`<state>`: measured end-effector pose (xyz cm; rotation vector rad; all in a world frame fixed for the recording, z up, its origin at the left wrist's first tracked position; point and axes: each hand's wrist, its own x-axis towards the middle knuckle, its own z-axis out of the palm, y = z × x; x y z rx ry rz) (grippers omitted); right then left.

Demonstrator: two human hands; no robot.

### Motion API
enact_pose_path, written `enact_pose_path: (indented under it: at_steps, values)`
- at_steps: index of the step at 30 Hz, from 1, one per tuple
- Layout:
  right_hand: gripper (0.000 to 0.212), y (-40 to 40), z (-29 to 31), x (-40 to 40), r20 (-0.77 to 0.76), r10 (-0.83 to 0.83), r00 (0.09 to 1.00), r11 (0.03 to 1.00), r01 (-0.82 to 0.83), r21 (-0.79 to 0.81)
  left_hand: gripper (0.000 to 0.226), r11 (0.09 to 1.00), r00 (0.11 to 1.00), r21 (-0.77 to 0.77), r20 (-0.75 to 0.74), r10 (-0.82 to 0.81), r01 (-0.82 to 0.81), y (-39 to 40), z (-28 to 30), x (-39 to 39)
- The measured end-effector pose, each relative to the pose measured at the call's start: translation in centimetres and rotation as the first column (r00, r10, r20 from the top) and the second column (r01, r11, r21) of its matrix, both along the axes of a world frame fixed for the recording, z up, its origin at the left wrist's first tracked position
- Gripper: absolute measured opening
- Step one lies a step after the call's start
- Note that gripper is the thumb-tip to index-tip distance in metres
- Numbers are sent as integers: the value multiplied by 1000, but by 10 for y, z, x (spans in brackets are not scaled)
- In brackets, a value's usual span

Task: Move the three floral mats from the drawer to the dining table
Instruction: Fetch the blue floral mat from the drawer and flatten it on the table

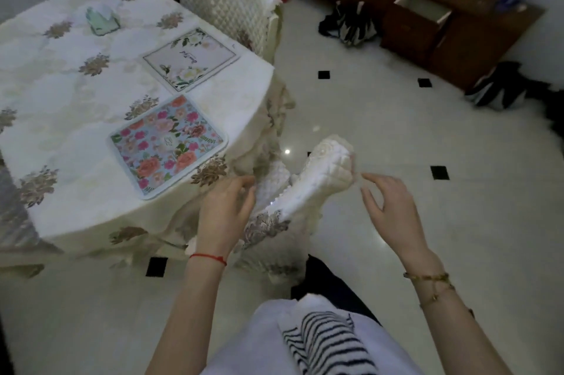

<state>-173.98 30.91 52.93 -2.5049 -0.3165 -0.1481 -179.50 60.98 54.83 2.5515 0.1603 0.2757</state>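
Observation:
Two floral mats lie flat on the dining table, near its right edge. The farther one is a white mat with pale flowers at its corners. The nearer one is a blue mat covered in pink and orange flowers. My left hand hovers by the table's hanging cloth with its fingers apart, holding nothing. My right hand is also empty with loosely spread fingers, just right of a chair back. The open drawer juts from a brown cabinet at the far right, and its pale inside shows.
A chair with a white quilted cover stands between my hands, tucked at the table's edge. Another covered chair stands behind the table. A tissue pack rests on the table. Dark bags lie on the tiled floor.

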Motion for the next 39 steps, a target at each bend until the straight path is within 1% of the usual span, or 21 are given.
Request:
enact_pose_path:
  at_steps: [5, 10, 14, 18, 24, 31, 35, 39]
  values:
    - [29, -62, 1, -64, -36, -199, 979, 980, 199, 7, 24, 980, 980, 1, -11, -199, 199, -50, -4, 2]
    - [30, -117, -3, -102, -81, -353, 932, 935, 355, 5, 23, 933, 933, 25, -40, -358, 359, -105, -7, 11]
    - [29, -160, -12, -119, -104, -458, 883, 887, 462, 10, 22, 906, 905, 5, -54, -422, 422, -154, -11, 29]
    - [30, -212, -15, -109, -140, -517, 844, 854, 520, -18, 23, 885, 885, -16, -32, -465, 465, -216, -11, 59]
    - [31, -292, -5, -42, -112, -498, 860, 867, 497, -41, 20, 903, 904, -44, -9, -428, 427, -297, -9, 107]
    - [30, -334, -9, 64, -119, -439, 891, 897, 442, -6, 24, 936, 931, -56, -99, -352, 348, -336, -21, 174]
    - [31, -340, -25, 139, -159, -399, 903, 915, 404, -3, 24, 953, 942, -48, -143, -303, 299, -340, -41, 236]
    - [32, -346, -32, 236, -177, -360, 916, 931, 366, 4, 23, 967, 954, -48, -162, -253, 249, -347, -46, 327]
